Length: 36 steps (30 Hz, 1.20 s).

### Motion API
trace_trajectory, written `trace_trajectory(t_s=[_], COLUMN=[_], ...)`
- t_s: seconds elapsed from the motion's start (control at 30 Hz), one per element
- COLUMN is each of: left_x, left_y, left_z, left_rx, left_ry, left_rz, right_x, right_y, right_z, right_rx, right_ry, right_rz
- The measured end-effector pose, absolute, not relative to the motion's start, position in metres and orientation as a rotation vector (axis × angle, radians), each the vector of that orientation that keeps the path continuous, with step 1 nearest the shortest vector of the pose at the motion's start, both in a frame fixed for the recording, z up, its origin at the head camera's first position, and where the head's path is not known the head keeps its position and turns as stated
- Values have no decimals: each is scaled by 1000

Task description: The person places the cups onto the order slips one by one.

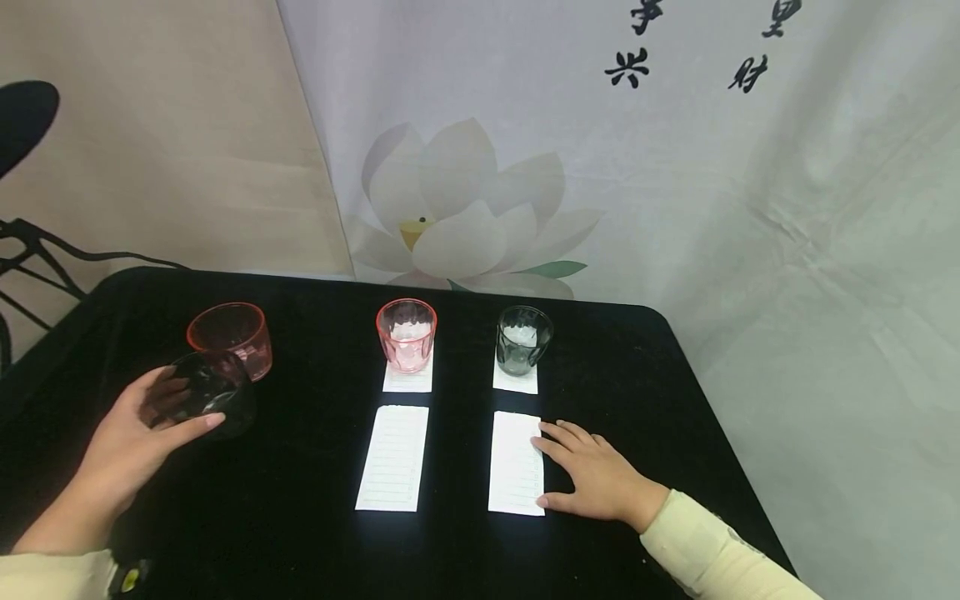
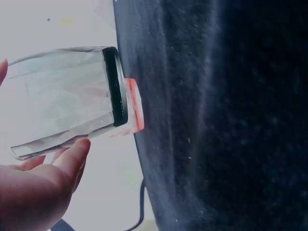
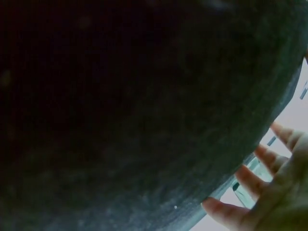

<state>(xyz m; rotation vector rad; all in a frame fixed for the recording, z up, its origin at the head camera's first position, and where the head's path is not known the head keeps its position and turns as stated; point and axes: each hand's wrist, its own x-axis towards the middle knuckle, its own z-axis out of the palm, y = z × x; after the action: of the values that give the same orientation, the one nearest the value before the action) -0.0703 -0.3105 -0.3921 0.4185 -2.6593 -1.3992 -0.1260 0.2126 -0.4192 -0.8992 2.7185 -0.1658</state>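
My left hand (image 1: 137,429) grips a dark grey clear glass (image 1: 219,398) round its side, fingers behind and thumb in front. The left wrist view shows this glass (image 2: 72,98) raised off the black cloth. Just behind it stands a red-tinted glass (image 1: 238,333), partly hidden by the grey one. With fingers spread, my right hand (image 1: 596,475) rests on the table, fingertips at the right edge of a white lined paper slip (image 1: 515,467). The right wrist view shows its fingers (image 3: 250,183) on the dark cloth.
A second red-tinted glass (image 1: 406,337) stands on a paper slip (image 1: 407,383) at the back middle. To its right, another grey glass (image 1: 523,342) stands on a slip (image 1: 515,385). One more lined slip (image 1: 393,460) lies in front. A black stand (image 1: 33,242) is beyond the table's left edge.
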Motion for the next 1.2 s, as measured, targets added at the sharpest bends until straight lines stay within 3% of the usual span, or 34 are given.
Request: trace_trajectory(t_s=[1.2], left_x=[-72], left_y=[-259], left_z=[-361], left_rx=[135], left_ry=[-2620], left_rz=[-1416], right_x=[-128], right_y=[211], right_z=[-421], right_rx=[-889], right_ry=[2739], right_rz=[-178])
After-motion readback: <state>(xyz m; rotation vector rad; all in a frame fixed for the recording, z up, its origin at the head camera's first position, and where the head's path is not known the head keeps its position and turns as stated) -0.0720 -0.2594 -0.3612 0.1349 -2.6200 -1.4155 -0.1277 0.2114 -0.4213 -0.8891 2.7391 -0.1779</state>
